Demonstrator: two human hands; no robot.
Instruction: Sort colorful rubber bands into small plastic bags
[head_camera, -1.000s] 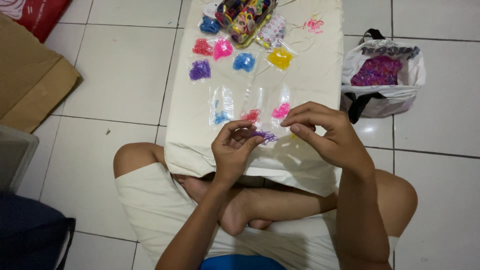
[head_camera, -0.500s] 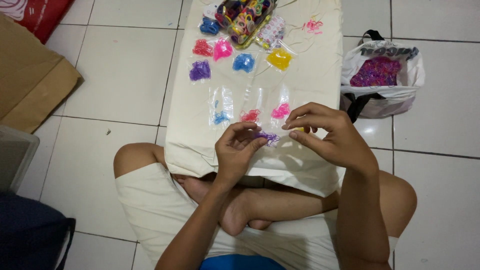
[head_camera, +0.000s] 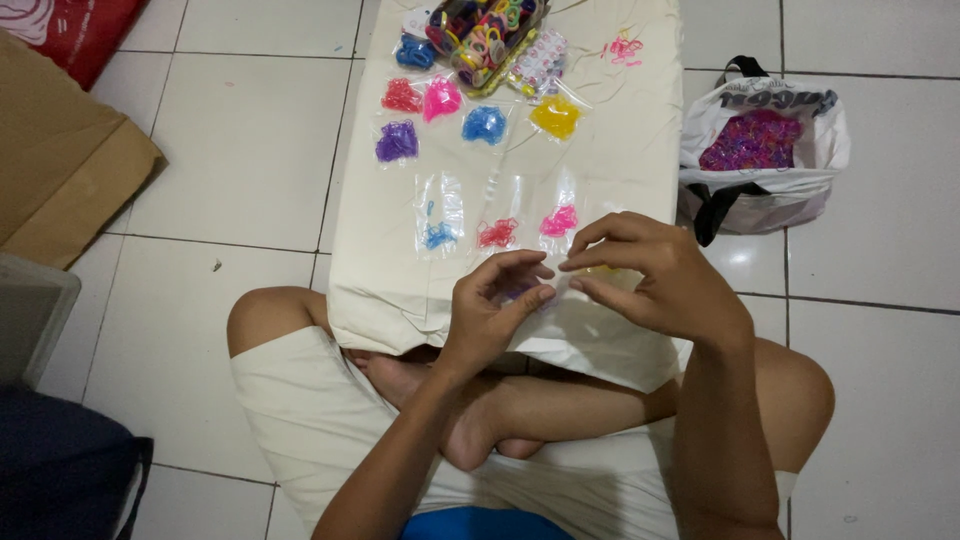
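Head view: left hand (head_camera: 490, 315) and right hand (head_camera: 650, 275) meet at frame centre, fingertips pinching a small clear bag (head_camera: 555, 290) over the cloth-covered desk (head_camera: 640, 130), near sorted packets of bands (head_camera: 485, 125).

Left hand (head_camera: 490, 310) sits at frame centre, fingers curled, thumb and forefinger pinched, tips pointing toward 2 o'clock. Right hand (head_camera: 650, 275) lies at its 3 o'clock, fingers bent, tips pointing toward 9 o'clock, nearly meeting the left. Both forearms extend toward 6 o'clock.
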